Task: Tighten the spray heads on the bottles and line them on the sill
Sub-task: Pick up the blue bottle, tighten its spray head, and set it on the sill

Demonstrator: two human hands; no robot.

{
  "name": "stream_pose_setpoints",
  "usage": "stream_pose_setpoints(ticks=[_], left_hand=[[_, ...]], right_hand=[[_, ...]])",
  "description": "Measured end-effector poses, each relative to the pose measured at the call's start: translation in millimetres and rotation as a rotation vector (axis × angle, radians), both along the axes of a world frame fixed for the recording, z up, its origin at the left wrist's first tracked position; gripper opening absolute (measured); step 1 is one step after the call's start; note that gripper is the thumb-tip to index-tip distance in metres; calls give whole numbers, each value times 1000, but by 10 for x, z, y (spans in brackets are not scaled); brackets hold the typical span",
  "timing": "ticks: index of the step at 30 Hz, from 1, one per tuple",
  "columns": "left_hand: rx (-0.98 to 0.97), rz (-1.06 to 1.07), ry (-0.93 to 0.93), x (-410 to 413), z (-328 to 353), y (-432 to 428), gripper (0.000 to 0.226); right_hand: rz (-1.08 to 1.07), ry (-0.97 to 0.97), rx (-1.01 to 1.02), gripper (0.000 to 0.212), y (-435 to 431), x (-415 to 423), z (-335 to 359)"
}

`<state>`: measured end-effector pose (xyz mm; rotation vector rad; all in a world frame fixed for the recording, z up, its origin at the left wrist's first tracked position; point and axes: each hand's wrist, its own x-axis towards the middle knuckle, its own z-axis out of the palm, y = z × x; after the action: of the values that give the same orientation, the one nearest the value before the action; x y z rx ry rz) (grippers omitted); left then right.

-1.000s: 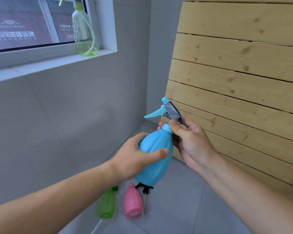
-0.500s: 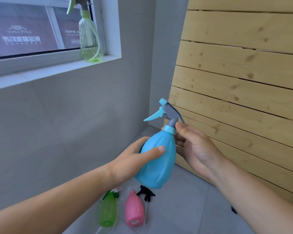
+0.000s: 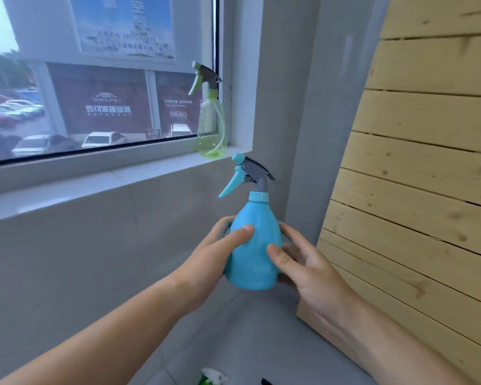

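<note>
Bottles numbered two: a blue bottle [image 3: 252, 254], upright, clasped in both hands' grip, left hand [image 3: 209, 262] and right hand [image 3: 306, 269]; a green bottle [image 3: 212, 126] on the sill [image 3: 117, 176] at eleven o'clock.

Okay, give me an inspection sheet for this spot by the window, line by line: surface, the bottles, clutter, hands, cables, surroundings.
Surface: white window sill, mostly bare.
Job's things: green spray bottle upright at the sill's right end, head on; blue spray bottle held upright below the sill, head on.
Clutter: bits of a green-and-white item and a black item at the bottom edge, too cropped to identify.
Grippers: left hand and right hand both grip the blue bottle's body.
Cables: nothing seen.
Surroundings: grey tiled wall, wooden slat panel on the right, parked cars outside.
</note>
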<state>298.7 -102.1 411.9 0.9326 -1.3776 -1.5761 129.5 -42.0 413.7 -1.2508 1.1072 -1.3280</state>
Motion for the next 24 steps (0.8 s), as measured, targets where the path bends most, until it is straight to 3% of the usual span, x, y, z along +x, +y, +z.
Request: stream_pose_setpoints(ticks=[6,12,17,21,24], left_hand=[[-244,117,-23,424,659,-629,55],[-313,265,-71,855,1135,-1301,48],[-316,350,-208,1130,1252,-1664,84],[-268,390,-229,1181,1195,-1809,53],[-259,417,-235,1208,1100,-1921,50]], right_hand=[[-5,127,-139,47,-988,348,548],[-17,283,-268,39,-1767,779,1064],[-24,350,-282,44,-2176,1086,1131],[-40,335,-280,38,-2339,1240,1038],[-72,360,-289,44,-2425,1285,980]])
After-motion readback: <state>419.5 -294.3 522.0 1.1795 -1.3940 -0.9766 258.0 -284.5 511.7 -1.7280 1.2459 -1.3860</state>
